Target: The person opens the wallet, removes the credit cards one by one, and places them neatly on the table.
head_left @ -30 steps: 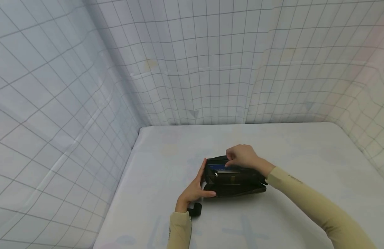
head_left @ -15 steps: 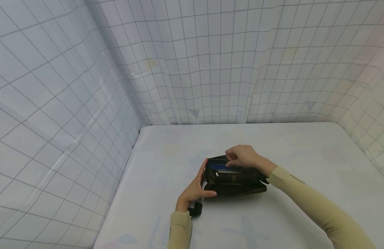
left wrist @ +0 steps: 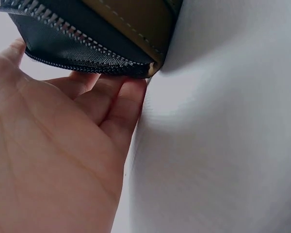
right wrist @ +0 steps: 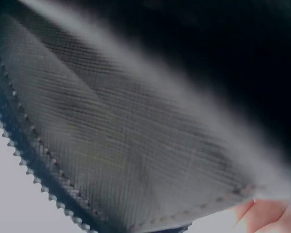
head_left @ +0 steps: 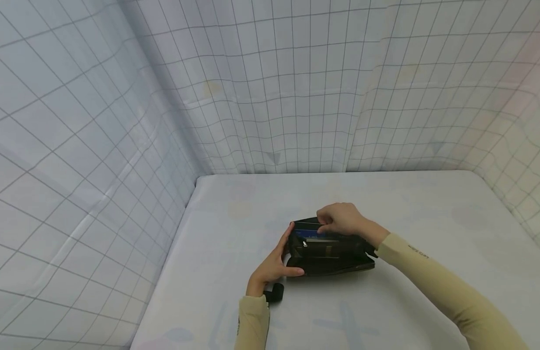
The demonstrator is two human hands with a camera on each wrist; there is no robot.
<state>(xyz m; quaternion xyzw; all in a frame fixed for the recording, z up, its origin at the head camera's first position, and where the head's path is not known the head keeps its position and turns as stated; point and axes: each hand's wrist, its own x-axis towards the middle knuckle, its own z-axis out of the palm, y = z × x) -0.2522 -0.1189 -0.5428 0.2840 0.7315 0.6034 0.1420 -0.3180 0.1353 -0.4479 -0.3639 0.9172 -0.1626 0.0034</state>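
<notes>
A black zip-around wallet [head_left: 335,266] lies spread open on the white table, with card slots and a small zip pull inside. My left hand [head_left: 271,267] grips its left end, thumb on the near flap and fingers along the far side. In the left wrist view the fingertips of that left hand [left wrist: 63,145] press against the wallet's toothed zip edge [left wrist: 87,39]. My right hand [head_left: 341,218] reaches over the far flap with curled fingers, and its thumb and forefinger pinch a blue card [head_left: 305,234] in a slot. The right wrist view shows the wallet's lining [right wrist: 111,121] very close.
The white table [head_left: 243,204] surrounds the wallet. Grid-patterned white curtains [head_left: 270,97] hang behind and at both sides. A black wrist device [head_left: 275,293] sits at the left wrist, above the table.
Almost nothing moves. The wallet shifts very slightly in view, and both hands keep their places on it and on the blue card.
</notes>
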